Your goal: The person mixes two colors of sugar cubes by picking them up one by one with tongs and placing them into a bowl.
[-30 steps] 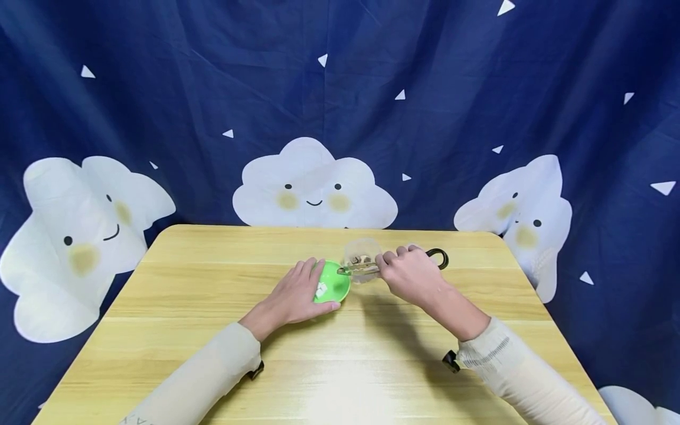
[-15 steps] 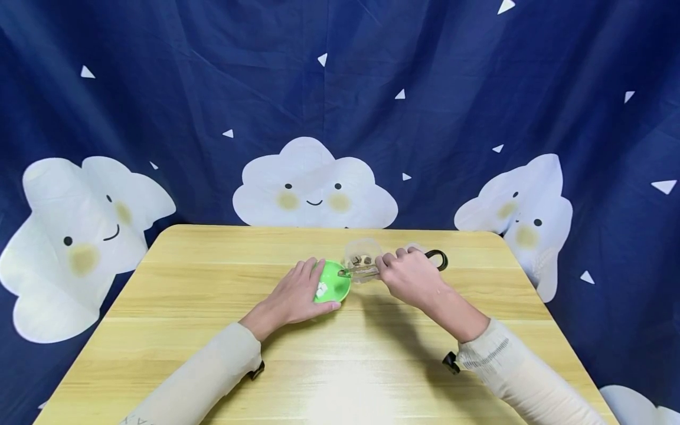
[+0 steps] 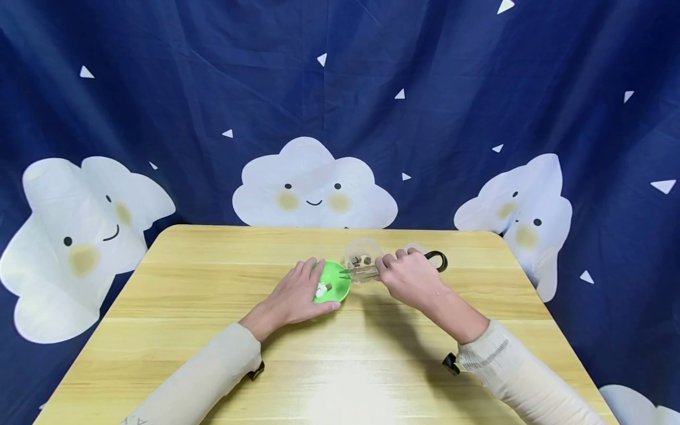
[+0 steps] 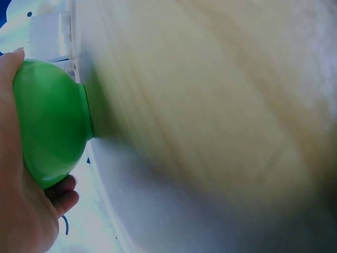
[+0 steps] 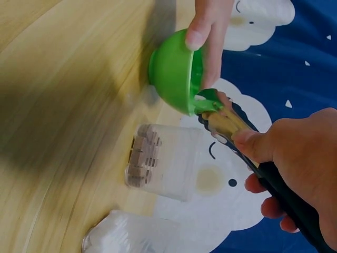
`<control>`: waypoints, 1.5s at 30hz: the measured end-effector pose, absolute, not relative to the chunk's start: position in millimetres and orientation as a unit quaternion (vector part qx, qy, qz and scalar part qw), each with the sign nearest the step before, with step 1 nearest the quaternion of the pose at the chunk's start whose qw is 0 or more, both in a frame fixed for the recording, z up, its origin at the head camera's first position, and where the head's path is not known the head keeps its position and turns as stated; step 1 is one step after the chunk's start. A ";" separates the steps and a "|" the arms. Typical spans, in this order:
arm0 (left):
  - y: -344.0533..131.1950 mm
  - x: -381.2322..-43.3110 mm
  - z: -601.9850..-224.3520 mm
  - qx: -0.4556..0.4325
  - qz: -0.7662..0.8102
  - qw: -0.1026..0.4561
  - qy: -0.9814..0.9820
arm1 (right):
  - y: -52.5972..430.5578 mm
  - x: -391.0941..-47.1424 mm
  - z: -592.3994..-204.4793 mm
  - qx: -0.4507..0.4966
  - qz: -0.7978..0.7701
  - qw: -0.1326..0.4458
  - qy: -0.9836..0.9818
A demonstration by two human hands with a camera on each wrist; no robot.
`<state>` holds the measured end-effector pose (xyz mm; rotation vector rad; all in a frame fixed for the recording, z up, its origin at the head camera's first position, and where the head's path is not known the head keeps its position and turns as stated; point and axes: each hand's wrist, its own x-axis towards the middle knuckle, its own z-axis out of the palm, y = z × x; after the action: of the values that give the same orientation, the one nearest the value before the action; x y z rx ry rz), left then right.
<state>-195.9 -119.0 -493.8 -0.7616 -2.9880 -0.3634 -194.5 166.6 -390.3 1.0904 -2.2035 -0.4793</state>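
Observation:
The green bowl (image 3: 340, 289) stands on the wooden table (image 3: 319, 366), its foot showing in the left wrist view. My left hand (image 3: 294, 295) holds it from the left, thumb and fingers around the rim. White pieces and a brown piece (image 3: 329, 287) lie inside. My right hand (image 3: 411, 277) grips metal tongs (image 5: 229, 124) with black handles. Their tips are parted over the bowl's rim, with nothing seen between them. Under the tongs in the head view is a clear plastic container (image 5: 176, 158) with several brown cubes (image 5: 142, 158).
A second clear container (image 5: 131, 232) with white contents stands to the right of the first, mostly hidden behind my right hand in the head view. A blue curtain (image 3: 319, 88) with white clouds hangs behind the table's far edge.
The tongs' tips have spread apart, and the brown piece they held now lies in the bowl beside the white ones. Both hands have stayed nearly in place.

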 end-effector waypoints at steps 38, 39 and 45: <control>-120.0 -193.9 -492.9 -0.242 -0.124 0.026 -0.962 | 185.1 -227.6 -374.0 0.385 -0.186 0.338 -0.838; -120.0 -193.8 -492.9 -0.242 -0.123 0.026 -0.962 | 184.5 -229.3 -374.5 0.388 -0.189 0.339 -0.836; -120.0 -194.2 -493.6 -0.246 -0.121 0.029 -0.961 | 180.6 -237.0 -378.9 0.403 -0.207 0.342 -0.823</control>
<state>-194.2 -120.0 -493.6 -0.7605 -2.9653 -0.3724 -237.0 180.6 -378.9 1.0493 -2.1404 -0.5395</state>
